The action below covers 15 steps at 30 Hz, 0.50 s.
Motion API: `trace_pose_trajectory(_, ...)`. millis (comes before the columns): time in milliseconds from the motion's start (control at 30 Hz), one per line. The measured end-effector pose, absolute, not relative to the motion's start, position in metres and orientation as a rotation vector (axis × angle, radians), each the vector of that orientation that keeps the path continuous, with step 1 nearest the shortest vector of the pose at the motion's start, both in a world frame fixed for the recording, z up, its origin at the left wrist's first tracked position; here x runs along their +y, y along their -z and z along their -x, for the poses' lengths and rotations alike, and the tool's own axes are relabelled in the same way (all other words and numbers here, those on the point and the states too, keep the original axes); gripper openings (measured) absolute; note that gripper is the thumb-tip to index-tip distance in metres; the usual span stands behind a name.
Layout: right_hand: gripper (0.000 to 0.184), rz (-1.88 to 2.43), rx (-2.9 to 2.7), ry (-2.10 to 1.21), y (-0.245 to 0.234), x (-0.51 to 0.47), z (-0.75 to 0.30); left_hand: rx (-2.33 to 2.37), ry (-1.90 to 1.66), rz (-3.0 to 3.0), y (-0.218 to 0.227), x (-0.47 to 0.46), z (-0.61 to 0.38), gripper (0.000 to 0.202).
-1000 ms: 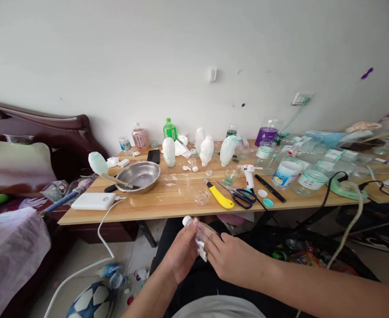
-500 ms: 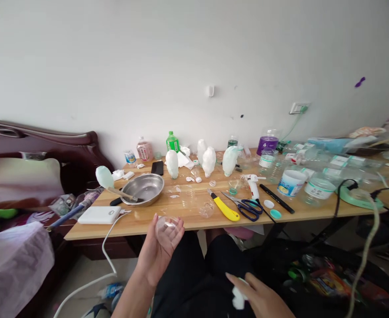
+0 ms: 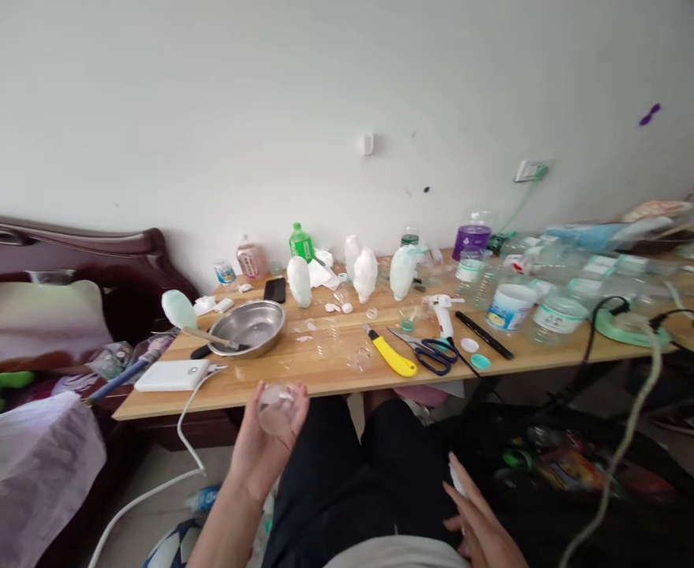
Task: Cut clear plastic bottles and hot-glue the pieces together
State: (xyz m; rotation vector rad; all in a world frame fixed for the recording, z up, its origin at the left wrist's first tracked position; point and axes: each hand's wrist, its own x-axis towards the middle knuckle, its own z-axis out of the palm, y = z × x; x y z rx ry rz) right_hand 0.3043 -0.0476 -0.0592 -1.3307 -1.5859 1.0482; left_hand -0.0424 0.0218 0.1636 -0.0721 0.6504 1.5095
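My left hand (image 3: pixel 261 442) is raised just below the front edge of the wooden table (image 3: pixel 323 379), its fingers curled round a small clear plastic bottle (image 3: pixel 276 406). My right hand (image 3: pixel 480 525) rests low by my right thigh with its fingers stretched out; a scrap of white material (image 3: pixel 457 478) shows at its fingertips. On the table ahead lie a yellow utility knife (image 3: pixel 391 351), blue-handled scissors (image 3: pixel 430 351) and a white glue gun (image 3: pixel 443 312).
A steel bowl (image 3: pixel 249 325) with a stick in it and a white power bank (image 3: pixel 171 375) with a cable sit at the table's left. Paper-covered bottles (image 3: pixel 364 272), drink bottles and tubs crowd the back and right. A bed lies left; cables and bags cover the floor at right.
My hands have parted: the left lifted the clear bottle toward the table edge, the right dropped to my thigh with the white scrap. The view shifted slightly.
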Motion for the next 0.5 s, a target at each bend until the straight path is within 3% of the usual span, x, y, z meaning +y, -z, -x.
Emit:
trace_pose_trajectory(233,0.051,1.411,-1.593,-0.893,0.055,-0.067,-0.276,0.683,-1.678,0.124,-0.164,0.016,0.056,0.031)
trace_pose_trajectory(400,0.043,1.442,-1.513,-1.200,0.032,-0.071,-0.284,0.810,-1.817,0.047,-0.176,-0.006,0.075,0.028)
trace_pose_trajectory(500,0.044,1.554,-1.512,-1.197,0.008,-0.061,-0.285,0.841,-1.930,-0.038,-0.195,-0.018,0.089,0.029)
